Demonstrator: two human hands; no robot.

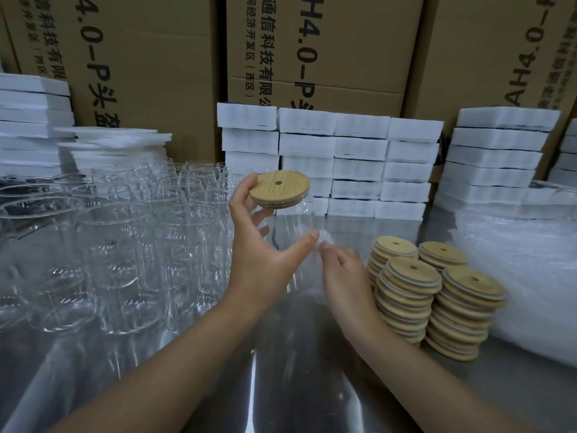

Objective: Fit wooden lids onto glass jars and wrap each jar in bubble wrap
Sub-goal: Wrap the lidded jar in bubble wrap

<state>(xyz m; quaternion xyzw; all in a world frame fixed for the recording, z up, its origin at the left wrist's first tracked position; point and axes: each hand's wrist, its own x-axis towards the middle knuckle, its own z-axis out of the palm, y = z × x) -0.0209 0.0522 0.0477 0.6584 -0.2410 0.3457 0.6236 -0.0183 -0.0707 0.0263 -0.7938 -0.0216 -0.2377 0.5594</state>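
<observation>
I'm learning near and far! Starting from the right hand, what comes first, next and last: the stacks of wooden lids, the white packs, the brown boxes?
From the right hand:
1. The stacks of wooden lids, right beside it on the table.
2. The white packs, piled further back.
3. The brown boxes, behind the packs, at the very back.
</observation>
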